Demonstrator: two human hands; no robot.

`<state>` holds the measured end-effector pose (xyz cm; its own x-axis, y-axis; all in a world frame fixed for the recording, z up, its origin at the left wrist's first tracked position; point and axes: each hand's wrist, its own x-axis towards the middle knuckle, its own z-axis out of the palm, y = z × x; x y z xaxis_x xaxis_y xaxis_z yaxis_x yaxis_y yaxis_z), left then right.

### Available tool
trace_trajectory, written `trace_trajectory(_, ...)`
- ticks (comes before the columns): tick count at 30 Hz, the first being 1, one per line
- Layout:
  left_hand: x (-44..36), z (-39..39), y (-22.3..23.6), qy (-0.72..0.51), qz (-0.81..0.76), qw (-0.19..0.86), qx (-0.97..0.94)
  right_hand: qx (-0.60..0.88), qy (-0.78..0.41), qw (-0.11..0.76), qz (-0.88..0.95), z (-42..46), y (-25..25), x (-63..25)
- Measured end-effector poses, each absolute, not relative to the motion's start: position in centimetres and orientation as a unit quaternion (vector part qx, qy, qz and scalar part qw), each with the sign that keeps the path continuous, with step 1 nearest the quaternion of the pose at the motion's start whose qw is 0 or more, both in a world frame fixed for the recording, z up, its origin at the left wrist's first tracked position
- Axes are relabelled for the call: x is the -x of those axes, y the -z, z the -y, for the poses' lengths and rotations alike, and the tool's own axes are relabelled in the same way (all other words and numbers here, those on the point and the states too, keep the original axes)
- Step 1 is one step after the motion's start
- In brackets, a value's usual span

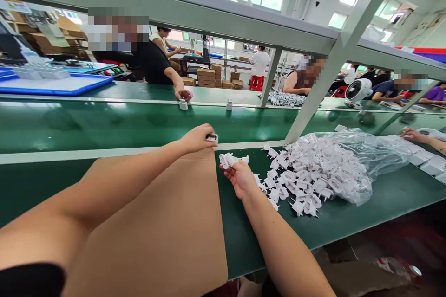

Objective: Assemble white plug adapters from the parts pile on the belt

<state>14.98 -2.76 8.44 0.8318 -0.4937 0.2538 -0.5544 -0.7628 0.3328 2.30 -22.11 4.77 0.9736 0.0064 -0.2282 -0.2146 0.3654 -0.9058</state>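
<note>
My left hand point(198, 139) is closed on a small white charger housing point(215, 140). The housing's open end looks dark inside, and it is held above the far edge of a brown cardboard sheet point(174, 222). Lower and to the right, my right hand point(241, 179) grips a white plug cover point(227, 161) between thumb and fingers. More white may lie behind it, but I cannot tell how many pieces it holds. Beside that hand spreads a heap of loose white two-pin plug covers point(306, 167) on the green worktop point(240, 246).
A clear plastic bag point(364, 185) lies against the heap. Across the green conveyor point(104, 123), a co-worker's hand point(183, 94) touches a white charger point(183, 104); another charger point(229, 105) stands nearby. A slanted metal post point(324, 79) rises behind the heap. Another person's hand point(414, 135) is at far right.
</note>
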Motion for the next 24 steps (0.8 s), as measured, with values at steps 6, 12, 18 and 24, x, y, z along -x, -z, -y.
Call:
trace_trajectory(6, -3.2, -1.7, -5.2, -0.002, 0.144, 0.329, -0.933, 0.533, -0.054, 0.842, -0.061, 21.5, -5.2, -1.7)
trace_trajectory(12, 1.3, 0.4, -2.4, -0.040, 0.158, 0.400, -0.902, 0.513, -0.083, 0.854, -0.028, 21.1, -5.2, -1.3)
trace_trajectory(18, 0.3, 0.4, -1.2, 0.035, 0.147, 0.541, -0.827, 0.549, -0.046, 0.833, 0.039, 20.8, -5.7, -1.3)
trace_trajectory(24, 0.0, -0.4, -1.3, 0.062, 0.175, 0.580, -0.793, 0.648, -0.020, 0.755, 0.097, 20.6, -5.5, -1.3)
